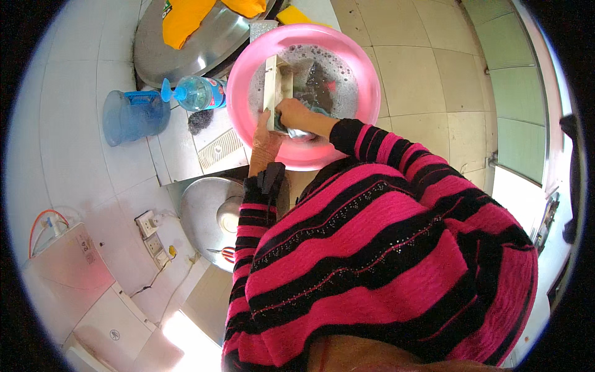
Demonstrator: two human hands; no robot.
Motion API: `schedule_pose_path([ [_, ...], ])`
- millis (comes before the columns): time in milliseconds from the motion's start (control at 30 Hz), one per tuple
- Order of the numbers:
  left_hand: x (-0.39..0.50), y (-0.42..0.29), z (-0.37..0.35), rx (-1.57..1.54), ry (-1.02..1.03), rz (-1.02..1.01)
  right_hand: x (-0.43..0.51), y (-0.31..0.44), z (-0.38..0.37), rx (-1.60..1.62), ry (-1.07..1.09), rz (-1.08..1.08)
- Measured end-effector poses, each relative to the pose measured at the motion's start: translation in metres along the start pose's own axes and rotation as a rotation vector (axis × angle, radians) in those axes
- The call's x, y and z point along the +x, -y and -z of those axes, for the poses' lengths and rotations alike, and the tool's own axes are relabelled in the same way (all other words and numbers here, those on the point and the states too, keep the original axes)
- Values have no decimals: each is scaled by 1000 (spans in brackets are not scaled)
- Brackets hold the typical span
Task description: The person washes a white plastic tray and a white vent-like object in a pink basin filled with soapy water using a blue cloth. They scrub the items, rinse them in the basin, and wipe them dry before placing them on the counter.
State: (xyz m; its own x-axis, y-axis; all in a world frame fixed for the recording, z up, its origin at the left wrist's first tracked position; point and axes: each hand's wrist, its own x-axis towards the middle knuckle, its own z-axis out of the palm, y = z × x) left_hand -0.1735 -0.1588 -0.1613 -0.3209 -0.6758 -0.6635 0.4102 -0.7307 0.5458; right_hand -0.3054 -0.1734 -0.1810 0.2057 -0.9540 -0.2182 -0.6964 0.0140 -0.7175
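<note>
A pink plastic basin [236,93] of soapy water [341,109] stands before me. In it, a long off-white plastic piece with raised sides [271,76] leans upright along the left part. My left hand [266,142] grips its near end at the basin's rim. My right hand [295,114] is closed on a dark greenish cloth or scrubber [279,122], mostly hidden, and presses it against the piece's near end. Under the foamy water lies something dark [320,83], too blurred to name.
Left of the basin are a pump bottle [197,93], a blue plastic jug [135,116], a dark scouring pad [201,122] and a ribbed plate [221,149]. A large metal lid [158,56] bears orange cloth [186,21]. Below, a metal pan [200,209] sits by wall sockets [151,235].
</note>
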Motion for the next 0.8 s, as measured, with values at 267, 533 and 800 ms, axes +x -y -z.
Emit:
schedule_pose_path([
  [267, -3, 14, -7, -113, 45, 61, 83, -54, 17, 168, -93, -181],
  [533, 3, 15, -6, -219, 59, 41, 45, -55, -5, 229, 188, 464],
  [800, 4, 27, -7, -405, 79, 77, 32, -52, 26, -198, 302, 425],
])
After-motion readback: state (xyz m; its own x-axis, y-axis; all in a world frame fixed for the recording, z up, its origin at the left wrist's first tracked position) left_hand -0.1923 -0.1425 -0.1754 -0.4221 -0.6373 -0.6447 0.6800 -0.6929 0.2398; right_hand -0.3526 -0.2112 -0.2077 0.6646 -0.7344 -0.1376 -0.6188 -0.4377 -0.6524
